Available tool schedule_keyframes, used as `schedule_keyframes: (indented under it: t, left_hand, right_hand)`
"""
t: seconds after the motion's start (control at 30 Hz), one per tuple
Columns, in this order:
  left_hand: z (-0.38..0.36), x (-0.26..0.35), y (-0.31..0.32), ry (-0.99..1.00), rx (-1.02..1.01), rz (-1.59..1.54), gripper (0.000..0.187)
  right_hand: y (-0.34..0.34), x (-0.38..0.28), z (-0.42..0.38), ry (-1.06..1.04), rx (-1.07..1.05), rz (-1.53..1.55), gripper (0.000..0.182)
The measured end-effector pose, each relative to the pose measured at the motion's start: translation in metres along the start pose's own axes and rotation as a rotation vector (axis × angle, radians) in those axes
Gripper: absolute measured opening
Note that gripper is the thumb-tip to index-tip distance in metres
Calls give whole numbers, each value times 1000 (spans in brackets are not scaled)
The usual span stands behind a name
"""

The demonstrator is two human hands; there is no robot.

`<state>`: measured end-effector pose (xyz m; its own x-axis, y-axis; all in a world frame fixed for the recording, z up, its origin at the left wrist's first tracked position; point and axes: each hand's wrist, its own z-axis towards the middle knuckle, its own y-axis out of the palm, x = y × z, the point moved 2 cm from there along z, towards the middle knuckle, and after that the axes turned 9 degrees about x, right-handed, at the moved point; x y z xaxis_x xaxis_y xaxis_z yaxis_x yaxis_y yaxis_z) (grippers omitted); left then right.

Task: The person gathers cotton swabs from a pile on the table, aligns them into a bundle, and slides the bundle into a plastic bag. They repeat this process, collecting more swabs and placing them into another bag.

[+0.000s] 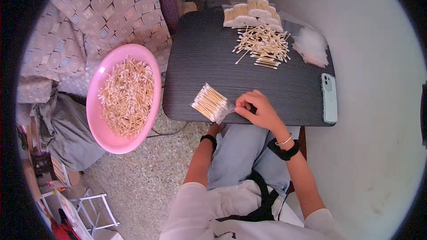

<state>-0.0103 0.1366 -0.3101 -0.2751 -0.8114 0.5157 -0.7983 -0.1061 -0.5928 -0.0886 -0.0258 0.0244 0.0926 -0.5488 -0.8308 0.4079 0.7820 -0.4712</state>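
Observation:
A clear plastic bag of cotton swabs (210, 103) is at the front edge of the black table, its swabs lying side by side. My right hand (255, 109) pinches the loose plastic at the bag's right end between thumb and finger. Just below the bag, at the table edge, is my left hand (216, 129); its fingers are hidden behind the bag and the edge. Further back on the table lies a heap of loose cotton swabs (262, 44). Behind that heap, several filled swab bags (258, 6) are stacked.
On the left stands a pink tub (92, 102) full of loose swabs. Flat clear plastic bags (310, 46) lie at the table's right rear. A phone (329, 100) rests along the right edge of the black table (195, 49), beside a pale wall (373, 106).

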Motion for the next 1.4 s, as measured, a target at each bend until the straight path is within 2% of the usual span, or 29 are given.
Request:
schedule_keyframes:
  t: [0.1,0.37,0.8,1.07,1.17,1.23,1.3,1.37,1.4]
  left_hand:
    - [-13,-10,8,-24,-44,136,47]
    - [-38,-13,20,-51,-93,229,46]
    - [-30,-6,6,-61,-115,328,44]
    - [-51,10,-16,-85,-140,381,43]
    - [-58,3,-25,-59,-126,387,43]
    - [-42,-70,11,96,-59,340,41]
    - [-44,-90,12,144,-41,343,40]
    - [-72,-65,-26,89,-70,392,41]
    - [-93,-50,-50,166,-57,358,39]
  right_hand:
    - [-1,-1,2,13,-11,10,15]
    - [-1,-1,1,9,-18,-6,14]
    - [0,-1,3,4,-6,-19,15]
    - [1,-2,4,-1,0,-18,16]
    - [0,0,3,1,13,-14,16]
    - [0,1,3,-8,27,-3,16]
    - [2,1,2,-25,41,16,15]
    - [3,1,1,-43,43,-10,15]
    - [2,0,2,-56,46,-25,15]
